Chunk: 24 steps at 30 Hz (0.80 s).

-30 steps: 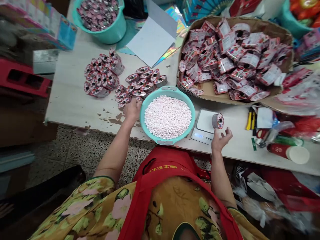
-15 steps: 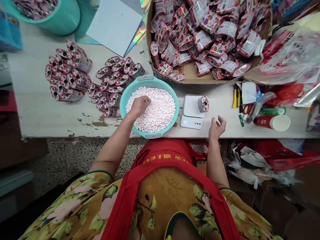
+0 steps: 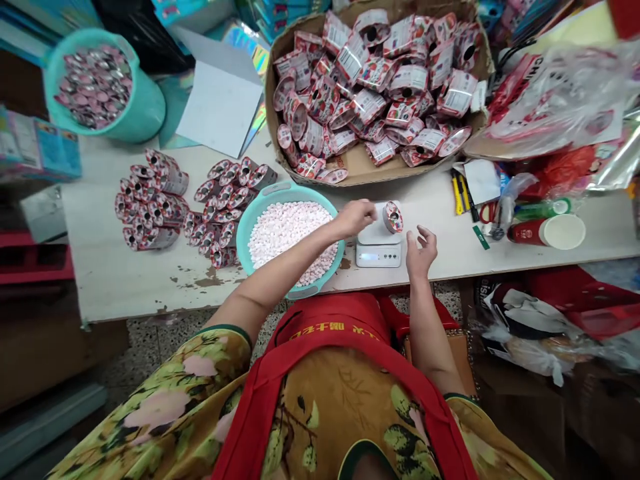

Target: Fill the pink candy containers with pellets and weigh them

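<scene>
A white digital scale point(image 3: 379, 256) lies near the table's front edge, bearing a red-and-white printed pack point(image 3: 393, 217) with a dark round hole. My left hand point(image 3: 357, 217) is over the scale's left part, close to the pack, its fingers pressed together; what they hold is too small to make out. To the right of the pack, my right hand point(image 3: 421, 252) has its fingers apart and nothing in them. The turquoise basin point(image 3: 241, 233) of small pale pink pieces point(image 3: 285, 230) stands left of the scale, partly under my left forearm.
Behind the scale is a cardboard box point(image 3: 360, 175) of printed packs. More packs point(image 3: 155, 200) stand in groups at the left, below a turquoise bucket point(image 3: 145, 100). Cutters point(image 3: 457, 193), a red paper cup point(image 3: 526, 233) and plastic bags point(image 3: 555, 100) lie to the right.
My left hand has moved right, from over the pale pieces in the basin to the scale beside the pack. My right hand stays open near the scale. The view has shifted.
</scene>
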Available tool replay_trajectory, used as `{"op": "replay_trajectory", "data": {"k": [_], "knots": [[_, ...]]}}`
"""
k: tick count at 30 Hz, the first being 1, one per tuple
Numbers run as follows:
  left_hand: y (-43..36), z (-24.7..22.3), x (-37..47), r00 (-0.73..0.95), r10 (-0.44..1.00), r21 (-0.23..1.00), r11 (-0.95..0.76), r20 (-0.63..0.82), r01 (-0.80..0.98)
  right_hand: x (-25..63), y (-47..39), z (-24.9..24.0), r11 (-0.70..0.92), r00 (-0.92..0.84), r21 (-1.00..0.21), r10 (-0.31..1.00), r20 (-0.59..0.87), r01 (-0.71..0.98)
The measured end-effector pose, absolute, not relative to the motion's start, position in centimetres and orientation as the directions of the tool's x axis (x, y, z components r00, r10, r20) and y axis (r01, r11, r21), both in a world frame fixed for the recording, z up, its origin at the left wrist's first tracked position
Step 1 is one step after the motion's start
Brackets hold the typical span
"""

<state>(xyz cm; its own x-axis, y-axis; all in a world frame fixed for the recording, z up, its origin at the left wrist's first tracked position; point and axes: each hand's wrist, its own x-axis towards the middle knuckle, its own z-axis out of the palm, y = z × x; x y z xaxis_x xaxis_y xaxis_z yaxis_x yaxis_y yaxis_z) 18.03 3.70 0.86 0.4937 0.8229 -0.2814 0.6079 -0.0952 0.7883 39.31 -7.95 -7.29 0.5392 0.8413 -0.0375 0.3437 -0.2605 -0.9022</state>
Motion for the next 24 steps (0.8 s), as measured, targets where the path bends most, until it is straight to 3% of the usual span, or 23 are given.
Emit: {"op": "replay_trajectory", "data": {"k": [4,10,16,19,21,24], "knots": [[5.4,-0.8,24.5,0.635,0.726,0.649,-0.352,-0.265,0.674,40.4,-9.3,-7.0,-0.27,0.593,-0.912,0.804,-0.038,0.308],[5.3,-2.7,25.5,0.655,0.722,0.574,-0.446,-0.223,0.687,43.0,-12.7,-7.9,-0.328,0.679,-0.91,0.731,-0.074,0.253],[5.9,-1.3,25.0,0.626,0.752,0.614,-0.398,-0.208,0.682,43.5,-13.5,-8.8,-0.375,0.688,-0.899,0.715,-0.125,0.226],[5.7,0.9,21.2,0.503,0.853,0.618,-0.324,-0.137,0.717,43.3,-13.3,-8.9,-0.385,0.687,-0.894,0.715,-0.132,0.229],[4.7,2.3,16.7,0.369,0.915,0.535,-0.232,-0.164,0.812,43.3,-13.3,-8.9,-0.392,0.693,-0.891,0.709,-0.134,0.229],[2.2,2.8,9.6,0.156,0.917,0.267,-0.057,-0.368,0.962,43.2,-13.4,-8.9,-0.394,0.7,-0.893,0.7,-0.139,0.217]]}}
